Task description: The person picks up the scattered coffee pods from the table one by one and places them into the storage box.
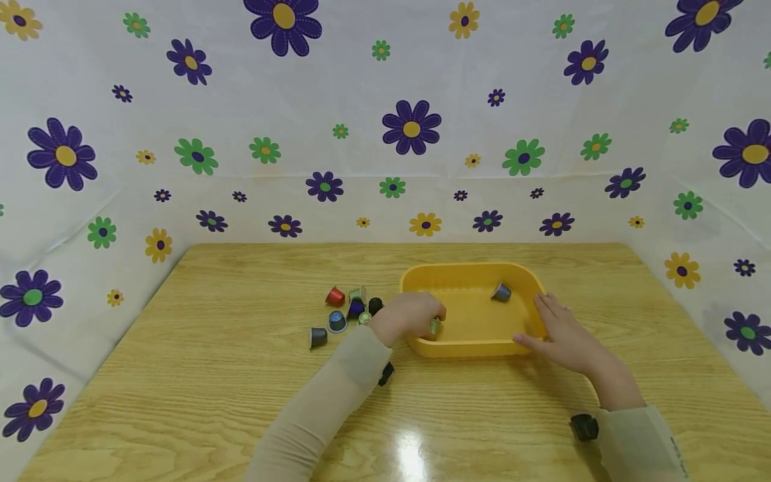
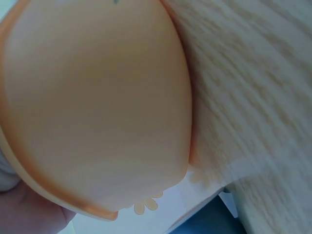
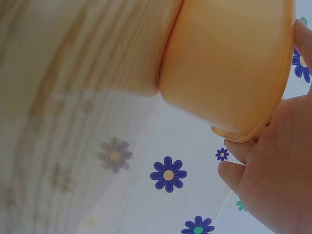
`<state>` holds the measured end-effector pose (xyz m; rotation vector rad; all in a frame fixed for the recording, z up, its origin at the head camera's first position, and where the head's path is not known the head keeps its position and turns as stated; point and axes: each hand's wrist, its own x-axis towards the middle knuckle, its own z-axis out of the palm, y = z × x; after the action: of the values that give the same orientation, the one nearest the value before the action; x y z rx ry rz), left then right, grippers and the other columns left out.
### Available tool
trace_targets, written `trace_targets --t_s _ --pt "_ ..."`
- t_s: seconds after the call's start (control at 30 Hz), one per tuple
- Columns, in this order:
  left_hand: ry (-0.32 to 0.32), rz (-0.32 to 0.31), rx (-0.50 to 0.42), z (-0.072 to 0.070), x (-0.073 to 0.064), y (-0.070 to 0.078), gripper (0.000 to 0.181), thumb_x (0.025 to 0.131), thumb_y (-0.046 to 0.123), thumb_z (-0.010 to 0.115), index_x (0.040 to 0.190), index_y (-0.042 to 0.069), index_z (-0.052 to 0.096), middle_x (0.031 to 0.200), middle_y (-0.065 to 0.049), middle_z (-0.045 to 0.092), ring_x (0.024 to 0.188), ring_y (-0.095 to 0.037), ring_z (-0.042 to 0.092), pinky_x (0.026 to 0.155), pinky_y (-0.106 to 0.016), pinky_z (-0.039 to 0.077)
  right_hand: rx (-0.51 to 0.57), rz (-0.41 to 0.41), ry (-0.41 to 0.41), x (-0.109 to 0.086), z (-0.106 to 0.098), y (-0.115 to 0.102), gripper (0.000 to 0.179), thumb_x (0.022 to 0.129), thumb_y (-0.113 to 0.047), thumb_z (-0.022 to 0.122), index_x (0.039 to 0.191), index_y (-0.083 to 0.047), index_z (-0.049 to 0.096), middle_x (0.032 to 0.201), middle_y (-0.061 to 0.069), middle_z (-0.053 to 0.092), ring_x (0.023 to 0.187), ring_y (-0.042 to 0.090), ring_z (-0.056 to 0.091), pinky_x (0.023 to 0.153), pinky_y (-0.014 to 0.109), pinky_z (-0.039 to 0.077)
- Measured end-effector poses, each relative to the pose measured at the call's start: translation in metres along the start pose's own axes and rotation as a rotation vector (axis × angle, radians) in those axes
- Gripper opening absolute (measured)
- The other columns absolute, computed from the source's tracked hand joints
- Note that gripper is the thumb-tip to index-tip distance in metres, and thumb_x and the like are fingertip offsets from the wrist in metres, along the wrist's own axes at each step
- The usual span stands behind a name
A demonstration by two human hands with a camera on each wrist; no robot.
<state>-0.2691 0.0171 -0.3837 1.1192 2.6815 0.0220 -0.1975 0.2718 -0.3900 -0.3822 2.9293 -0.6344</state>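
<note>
My left hand (image 1: 415,313) reaches over the left wall of a yellow plastic tray (image 1: 476,347), its curled fingers holding a pale green coffee capsule (image 1: 435,326) low inside. In the left wrist view, part of that hand (image 2: 31,209) shows past the tray's rim. At the other end, my right hand (image 1: 566,338) rests against the tray's right corner, fingers extended along the side and thumb at the front rim. The right wrist view shows this hand (image 3: 278,165) beside the rim. A grey-blue capsule (image 1: 501,292) lies in the tray's back right.
Left of the tray, several loose capsules are grouped on the wooden table (image 1: 211,375), among them a red capsule (image 1: 335,296), a blue capsule (image 1: 336,321), a black capsule (image 1: 375,306) and a grey capsule (image 1: 318,337). A flower-printed cloth (image 1: 361,87) surrounds the table.
</note>
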Motion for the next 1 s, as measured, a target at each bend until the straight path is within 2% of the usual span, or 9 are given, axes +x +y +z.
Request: trace_targets --t_s 0.37,0.73,1.0 --pt "0.02 0.024 -0.002 0.0004 -0.0009 -0.0021 0.025 0.074 0.024 0.054 0.098 0.017 0.055 0.096 0.004 0.051 0.081 -0.009 0.047 0.065 -0.023 0.039 0.013 0.007 -0.006 0.0002 -0.0002 -0.001 0.085 0.072 -0.054 0.039 0.125 0.002 0.004 0.128 0.02 0.0 0.114 0.033 -0.002 0.086 0.05 0.006" --pt "0.03 0.051 -0.006 0.0003 0.0 -0.0045 0.028 0.074 0.027 0.054 0.099 0.015 0.054 0.092 0.004 0.052 0.077 -0.008 0.046 0.064 -0.023 0.039 0.01 -0.003 -0.004 0.0011 -0.0007 -0.0007 0.085 0.072 -0.053 0.039 0.125 0.003 0.004 0.128 0.02 0.0 0.114 0.033 -0.002 0.086 0.05 0.007" --pt "0.065 0.062 -0.112 -0.0009 -0.0005 -0.0067 0.034 0.074 0.029 0.054 0.103 0.012 0.051 0.096 0.001 0.052 0.081 -0.009 0.047 0.068 -0.023 0.039 0.005 -0.009 -0.002 0.0005 -0.0008 -0.0003 0.085 0.072 -0.053 0.04 0.125 0.003 0.005 0.128 0.021 0.001 0.114 0.034 -0.002 0.086 0.049 0.007"
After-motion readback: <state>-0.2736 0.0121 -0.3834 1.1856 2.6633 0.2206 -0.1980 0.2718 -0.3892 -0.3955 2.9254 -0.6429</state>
